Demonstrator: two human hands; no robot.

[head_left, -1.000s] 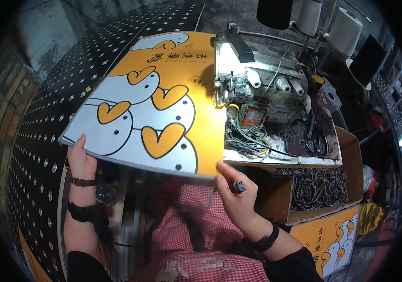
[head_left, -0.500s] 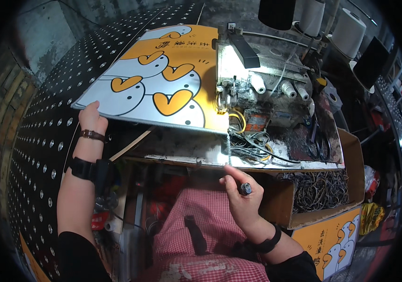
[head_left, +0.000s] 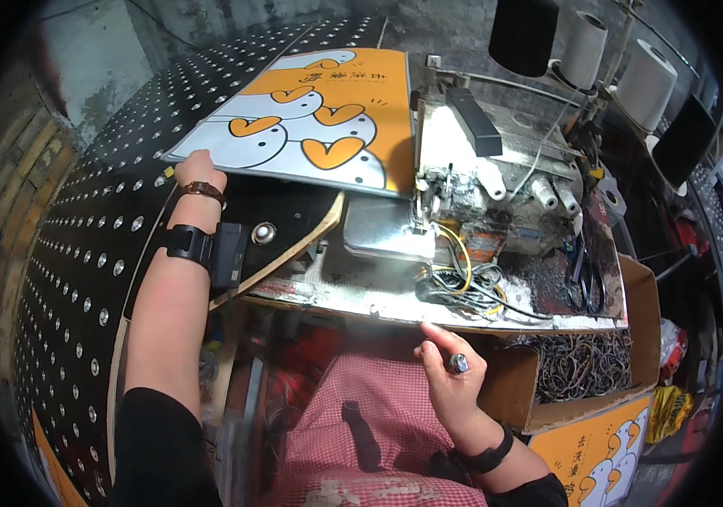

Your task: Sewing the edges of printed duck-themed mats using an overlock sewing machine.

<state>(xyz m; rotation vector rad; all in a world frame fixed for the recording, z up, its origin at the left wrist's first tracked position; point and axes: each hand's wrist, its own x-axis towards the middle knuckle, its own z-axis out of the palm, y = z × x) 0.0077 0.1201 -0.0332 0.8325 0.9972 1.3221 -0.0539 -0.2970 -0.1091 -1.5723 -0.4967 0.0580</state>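
Observation:
An orange and white mat [head_left: 395, 127] printed with cartoon ducks lies flat, left of the sewing machine [head_left: 518, 139]. My left hand [head_left: 199, 171] grips its near left corner, with some fingers hidden by the mat. The mat's near right corner is beside the lit needle area, and the metal plate [head_left: 382, 232] in front of it is uncovered. Below the table's front edge, my right hand [head_left: 456, 384] is closed around a small dark tool with a shiny round end [head_left: 458, 363]; its kind I cannot make out. The index finger points forward.
Black and yellow cables [head_left: 467, 279] lie in front of the machine. Thread cones [head_left: 644, 84] stand at the back right. A cardboard box [head_left: 589, 410] of dark trimmings sits at the right, above another duck mat [head_left: 606, 456]. A studded black table [head_left: 95, 220] extends left.
My left hand has pushed the mat away from me, baring the metal plate. The dark strand between mat and right hand no longer shows. My right hand keeps the tool.

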